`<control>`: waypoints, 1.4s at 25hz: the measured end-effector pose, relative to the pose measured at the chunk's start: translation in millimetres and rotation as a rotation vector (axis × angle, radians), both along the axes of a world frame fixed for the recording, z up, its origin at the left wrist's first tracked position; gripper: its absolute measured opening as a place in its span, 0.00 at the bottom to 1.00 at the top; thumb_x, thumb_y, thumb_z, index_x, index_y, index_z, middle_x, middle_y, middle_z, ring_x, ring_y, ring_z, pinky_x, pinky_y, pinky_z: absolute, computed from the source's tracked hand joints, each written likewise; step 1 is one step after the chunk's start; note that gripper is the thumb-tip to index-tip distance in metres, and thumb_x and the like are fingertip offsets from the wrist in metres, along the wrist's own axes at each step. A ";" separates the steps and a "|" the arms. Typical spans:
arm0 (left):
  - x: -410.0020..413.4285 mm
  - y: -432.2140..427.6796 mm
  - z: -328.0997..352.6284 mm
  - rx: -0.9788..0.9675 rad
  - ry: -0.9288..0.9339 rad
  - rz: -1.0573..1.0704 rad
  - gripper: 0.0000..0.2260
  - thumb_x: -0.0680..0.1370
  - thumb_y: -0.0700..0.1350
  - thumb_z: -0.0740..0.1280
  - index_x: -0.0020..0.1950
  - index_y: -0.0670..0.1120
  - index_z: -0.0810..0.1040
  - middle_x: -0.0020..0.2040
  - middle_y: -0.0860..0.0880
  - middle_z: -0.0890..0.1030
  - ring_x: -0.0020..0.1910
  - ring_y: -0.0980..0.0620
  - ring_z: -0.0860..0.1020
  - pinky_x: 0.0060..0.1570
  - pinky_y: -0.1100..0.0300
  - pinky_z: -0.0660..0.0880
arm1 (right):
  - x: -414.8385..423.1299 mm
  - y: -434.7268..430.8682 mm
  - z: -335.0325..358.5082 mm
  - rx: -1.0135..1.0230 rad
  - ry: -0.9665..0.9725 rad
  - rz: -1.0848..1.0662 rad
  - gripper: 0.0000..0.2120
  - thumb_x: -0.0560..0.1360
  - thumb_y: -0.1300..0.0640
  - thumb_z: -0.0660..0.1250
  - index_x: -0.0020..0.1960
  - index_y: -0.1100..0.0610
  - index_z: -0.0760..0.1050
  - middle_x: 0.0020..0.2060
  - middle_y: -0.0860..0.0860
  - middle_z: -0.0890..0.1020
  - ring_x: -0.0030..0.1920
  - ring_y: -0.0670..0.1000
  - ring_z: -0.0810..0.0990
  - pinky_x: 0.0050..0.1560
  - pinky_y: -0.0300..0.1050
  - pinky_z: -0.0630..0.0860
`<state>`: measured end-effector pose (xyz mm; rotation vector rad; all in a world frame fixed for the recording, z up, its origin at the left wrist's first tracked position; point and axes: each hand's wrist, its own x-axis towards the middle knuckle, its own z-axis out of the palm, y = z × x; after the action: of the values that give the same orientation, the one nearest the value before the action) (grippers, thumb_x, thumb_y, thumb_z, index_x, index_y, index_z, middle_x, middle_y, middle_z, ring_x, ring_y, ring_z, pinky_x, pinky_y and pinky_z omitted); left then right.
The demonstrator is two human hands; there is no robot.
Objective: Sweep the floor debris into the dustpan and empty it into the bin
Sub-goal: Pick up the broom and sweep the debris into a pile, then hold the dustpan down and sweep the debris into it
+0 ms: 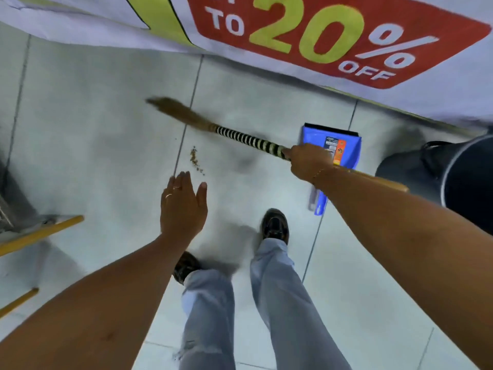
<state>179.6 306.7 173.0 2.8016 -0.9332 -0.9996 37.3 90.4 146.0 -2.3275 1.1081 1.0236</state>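
While the right hand (309,162) has its grip wrapped tight around the black-and-white banded handle of a broom (240,137), the bristle end, blurred, reaches out to the left over the pale tiled floor (93,156). Just below the broom's middle lies a small scatter of brown debris (196,160) beside a tile joint. The left hand (182,206) hangs flat above the floor near that debris, its grip spread wide with nothing in it, rings showing on two fingers.

To the right, a blue dustpan (349,148) lies on the floor with its mouth facing away from the person and a printed label inside; the right hand and wrist cover part of its pan, and no debris shows in the part that can be seen. Further right stands a dark bin (437,174), partly cut off by the frame edge; what it holds cannot be told. A sale banner (320,36) reading "20% OFF" hangs along the top.
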 end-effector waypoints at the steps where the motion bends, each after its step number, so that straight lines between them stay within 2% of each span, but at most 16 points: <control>1: -10.0 -7.6 -3.3 0.003 0.010 0.005 0.24 0.81 0.50 0.53 0.73 0.37 0.60 0.72 0.36 0.66 0.74 0.39 0.59 0.73 0.46 0.58 | -11.8 -7.9 -0.2 -0.012 0.017 0.072 0.20 0.78 0.62 0.55 0.69 0.53 0.68 0.61 0.60 0.76 0.61 0.62 0.76 0.55 0.53 0.75; 4: -30.1 -15.4 -8.8 0.023 0.042 -0.003 0.24 0.81 0.50 0.53 0.73 0.38 0.60 0.73 0.38 0.65 0.74 0.39 0.59 0.73 0.46 0.59 | -41.0 -28.8 -1.0 -0.041 0.064 0.215 0.22 0.78 0.62 0.53 0.70 0.49 0.66 0.59 0.57 0.78 0.59 0.61 0.77 0.48 0.52 0.74; 8: -40.6 -6.5 -4.7 0.057 0.019 -0.041 0.24 0.81 0.51 0.53 0.73 0.38 0.60 0.73 0.37 0.66 0.74 0.39 0.59 0.72 0.45 0.60 | -72.1 -43.3 9.6 -0.059 0.093 0.324 0.24 0.79 0.62 0.52 0.72 0.45 0.63 0.61 0.53 0.77 0.60 0.59 0.76 0.50 0.52 0.75; 10: -40.5 -1.8 0.8 0.074 0.009 -0.059 0.24 0.81 0.51 0.53 0.73 0.37 0.60 0.73 0.37 0.66 0.74 0.39 0.59 0.73 0.46 0.59 | -89.5 -39.9 16.8 -0.068 0.043 0.316 0.25 0.78 0.62 0.53 0.72 0.44 0.63 0.62 0.51 0.77 0.59 0.59 0.76 0.50 0.52 0.76; 13: -42.4 2.6 11.3 0.069 -0.012 -0.123 0.24 0.81 0.50 0.54 0.72 0.37 0.61 0.72 0.36 0.67 0.74 0.39 0.60 0.72 0.45 0.60 | -126.1 -16.6 25.7 -0.093 -0.134 0.239 0.24 0.77 0.61 0.56 0.71 0.46 0.66 0.62 0.48 0.77 0.56 0.59 0.77 0.46 0.51 0.77; 16: -52.6 1.7 27.3 0.061 -0.025 -0.195 0.24 0.81 0.51 0.55 0.72 0.37 0.62 0.71 0.36 0.68 0.74 0.39 0.61 0.72 0.45 0.60 | -160.1 16.3 35.9 -0.090 -0.256 -0.012 0.23 0.76 0.60 0.61 0.70 0.48 0.68 0.63 0.49 0.78 0.55 0.61 0.79 0.43 0.52 0.77; 18: -67.0 -5.4 30.3 0.068 -0.023 -0.232 0.24 0.81 0.51 0.55 0.72 0.37 0.61 0.72 0.37 0.66 0.74 0.40 0.60 0.72 0.46 0.59 | -177.7 38.8 38.7 -0.082 -0.302 -0.255 0.22 0.76 0.58 0.61 0.69 0.48 0.70 0.60 0.51 0.80 0.53 0.61 0.79 0.44 0.52 0.77; 22: -110.5 -36.4 1.1 0.154 0.051 -0.294 0.27 0.81 0.51 0.55 0.75 0.39 0.55 0.76 0.40 0.60 0.76 0.43 0.55 0.74 0.49 0.55 | -220.9 84.5 29.3 -0.090 -0.372 -0.938 0.16 0.74 0.54 0.62 0.61 0.49 0.75 0.48 0.57 0.84 0.49 0.63 0.80 0.45 0.50 0.76; 24: -149.6 -68.3 -31.6 0.199 0.141 -0.280 0.28 0.79 0.50 0.58 0.75 0.39 0.55 0.75 0.40 0.61 0.76 0.43 0.56 0.74 0.50 0.55 | -250.6 90.3 8.2 -0.076 -0.347 -1.225 0.14 0.74 0.50 0.63 0.58 0.50 0.77 0.46 0.59 0.84 0.50 0.63 0.80 0.47 0.50 0.75; 27: -206.7 -126.0 -87.6 0.202 0.207 -0.302 0.30 0.77 0.49 0.64 0.72 0.37 0.58 0.71 0.38 0.65 0.72 0.41 0.62 0.70 0.49 0.60 | -276.0 75.8 -36.6 -0.012 -0.288 -1.354 0.17 0.76 0.42 0.62 0.55 0.54 0.76 0.47 0.59 0.84 0.51 0.64 0.79 0.49 0.49 0.74; 31: -287.9 -199.0 -183.9 0.250 0.255 -0.256 0.31 0.73 0.49 0.68 0.70 0.37 0.60 0.69 0.38 0.67 0.70 0.40 0.65 0.67 0.49 0.64 | -300.6 29.7 -126.8 -0.026 -0.299 -1.464 0.21 0.78 0.42 0.58 0.60 0.59 0.73 0.52 0.63 0.82 0.55 0.65 0.77 0.54 0.52 0.73; 35: -339.4 -229.4 -263.5 0.278 0.205 0.073 0.43 0.70 0.51 0.71 0.75 0.37 0.48 0.72 0.41 0.62 0.69 0.37 0.64 0.68 0.45 0.65 | -319.2 3.1 -199.9 -0.014 -0.327 -1.458 0.22 0.79 0.44 0.56 0.60 0.62 0.71 0.52 0.63 0.82 0.54 0.65 0.78 0.50 0.51 0.74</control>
<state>-159.8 77.3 -90.6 2.8441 -0.7127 -1.4755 -281.9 93.5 -53.9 -0.9984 2.0236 0.0493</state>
